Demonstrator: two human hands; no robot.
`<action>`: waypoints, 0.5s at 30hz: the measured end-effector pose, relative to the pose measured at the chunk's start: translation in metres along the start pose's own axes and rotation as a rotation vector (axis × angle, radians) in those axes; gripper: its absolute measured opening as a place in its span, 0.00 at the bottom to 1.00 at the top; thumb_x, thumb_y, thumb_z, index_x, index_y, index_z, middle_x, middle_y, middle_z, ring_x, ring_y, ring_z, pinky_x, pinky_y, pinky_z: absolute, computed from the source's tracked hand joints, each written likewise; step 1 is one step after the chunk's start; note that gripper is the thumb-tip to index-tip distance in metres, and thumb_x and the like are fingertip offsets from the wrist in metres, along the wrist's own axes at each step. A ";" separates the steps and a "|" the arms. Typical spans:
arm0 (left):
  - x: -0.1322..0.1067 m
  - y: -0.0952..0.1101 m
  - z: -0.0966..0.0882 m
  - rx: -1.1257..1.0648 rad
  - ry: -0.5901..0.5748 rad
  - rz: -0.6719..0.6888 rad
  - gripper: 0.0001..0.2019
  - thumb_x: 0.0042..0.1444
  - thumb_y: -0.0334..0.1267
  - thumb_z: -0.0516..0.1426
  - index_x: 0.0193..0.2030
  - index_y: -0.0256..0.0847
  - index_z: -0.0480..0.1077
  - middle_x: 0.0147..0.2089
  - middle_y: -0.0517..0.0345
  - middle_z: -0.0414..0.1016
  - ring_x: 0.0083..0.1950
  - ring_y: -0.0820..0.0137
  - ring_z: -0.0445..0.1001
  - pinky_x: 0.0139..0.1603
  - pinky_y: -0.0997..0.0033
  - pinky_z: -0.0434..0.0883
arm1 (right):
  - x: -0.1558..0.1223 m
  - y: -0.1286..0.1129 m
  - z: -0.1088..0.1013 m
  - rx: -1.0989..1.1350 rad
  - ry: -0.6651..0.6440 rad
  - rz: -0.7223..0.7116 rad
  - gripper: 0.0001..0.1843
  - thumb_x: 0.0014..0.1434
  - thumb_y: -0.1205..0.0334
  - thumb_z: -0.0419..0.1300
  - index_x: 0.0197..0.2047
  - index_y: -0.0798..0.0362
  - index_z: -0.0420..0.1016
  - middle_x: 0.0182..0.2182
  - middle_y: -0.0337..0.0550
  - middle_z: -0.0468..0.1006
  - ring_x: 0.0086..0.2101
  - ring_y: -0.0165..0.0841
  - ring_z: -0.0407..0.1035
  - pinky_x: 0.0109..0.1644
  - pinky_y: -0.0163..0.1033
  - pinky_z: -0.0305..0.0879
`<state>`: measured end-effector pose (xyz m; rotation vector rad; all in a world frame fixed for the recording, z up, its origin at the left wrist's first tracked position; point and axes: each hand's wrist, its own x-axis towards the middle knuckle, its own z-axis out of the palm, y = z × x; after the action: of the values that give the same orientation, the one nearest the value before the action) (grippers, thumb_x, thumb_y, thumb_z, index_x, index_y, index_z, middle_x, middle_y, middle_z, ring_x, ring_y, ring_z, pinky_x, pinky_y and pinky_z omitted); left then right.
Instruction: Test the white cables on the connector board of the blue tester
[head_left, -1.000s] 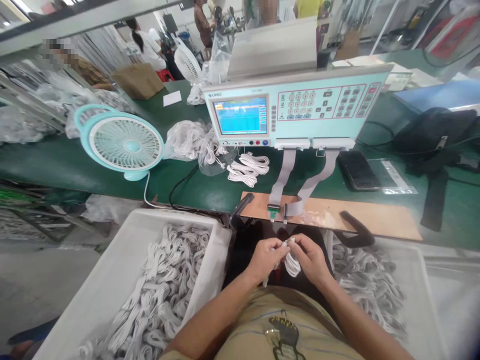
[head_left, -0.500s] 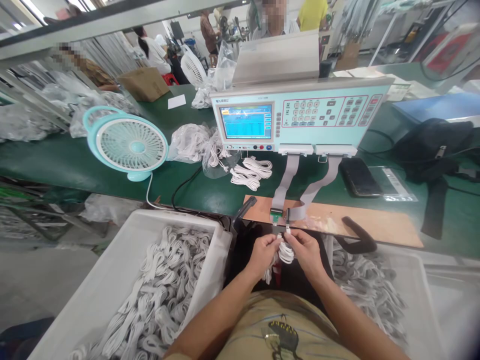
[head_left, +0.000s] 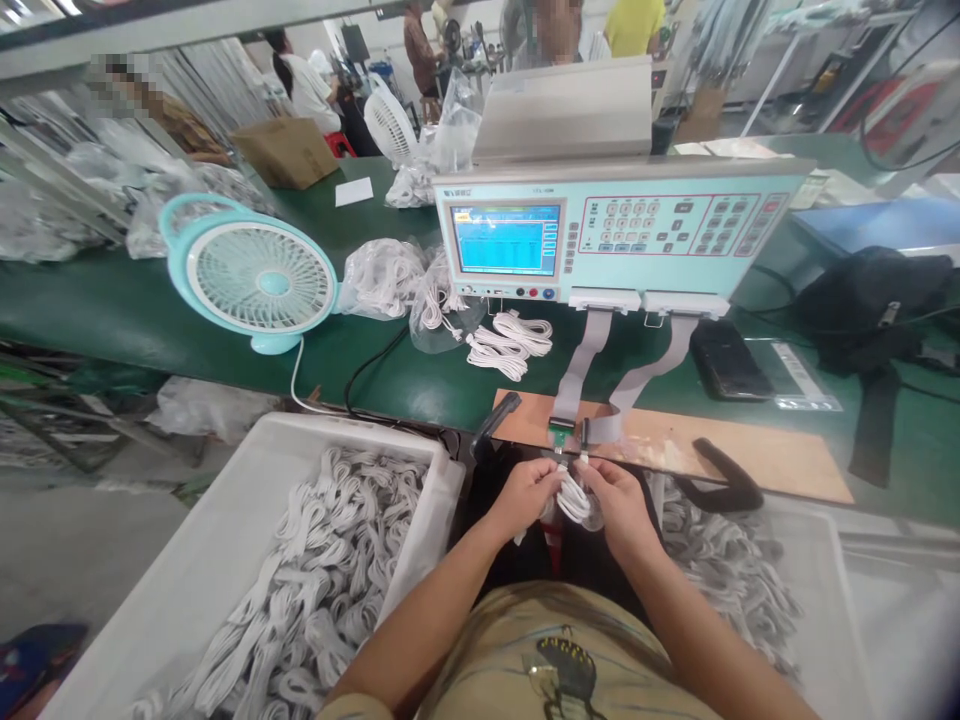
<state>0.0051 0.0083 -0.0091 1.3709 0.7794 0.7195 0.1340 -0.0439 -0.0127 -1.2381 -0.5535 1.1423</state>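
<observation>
A coiled white cable hangs between my two hands, just off the front edge of the wooden board. My left hand pinches one end of it, held up against the small green circuit board; whether the plug is fully seated I cannot tell. With thumb and fingers closed, my right hand grips the other end at the black connector. Grey ribbon cables run from both connectors up to the tester, whose blue screen is lit.
White bins of coiled cables stand at left and right. On the green table are a turquoise fan, loose cable coils, bagged cables, a phone and a black bag. People sit and stand beyond.
My left hand has brought its cable end up to the green circuit board. My right hand stays at the black connector. The view has shifted slightly.
</observation>
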 end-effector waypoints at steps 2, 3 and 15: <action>0.002 -0.002 0.001 0.002 0.052 0.042 0.13 0.52 0.42 0.54 0.22 0.36 0.68 0.26 0.60 0.65 0.23 0.78 0.60 0.25 0.78 0.59 | 0.000 0.001 0.001 0.038 0.013 0.008 0.15 0.43 0.53 0.69 0.24 0.55 0.72 0.18 0.35 0.67 0.19 0.27 0.58 0.23 0.32 0.55; 0.002 -0.004 0.003 0.001 0.083 0.066 0.12 0.52 0.41 0.54 0.22 0.36 0.68 0.28 0.59 0.66 0.25 0.77 0.61 0.26 0.78 0.59 | 0.000 0.001 0.001 0.046 0.010 0.008 0.15 0.44 0.53 0.69 0.24 0.55 0.72 0.18 0.35 0.67 0.19 0.27 0.58 0.23 0.32 0.55; 0.006 -0.017 0.019 -0.230 0.305 0.046 0.15 0.50 0.44 0.56 0.20 0.35 0.66 0.22 0.62 0.60 0.23 0.77 0.58 0.24 0.77 0.57 | 0.003 -0.002 -0.007 -0.091 -0.035 -0.003 0.15 0.45 0.52 0.68 0.27 0.55 0.74 0.21 0.38 0.70 0.23 0.29 0.60 0.28 0.32 0.56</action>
<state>0.0245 0.0013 -0.0256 1.0874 0.8758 1.0378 0.1418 -0.0441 -0.0135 -1.2968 -0.6389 1.1485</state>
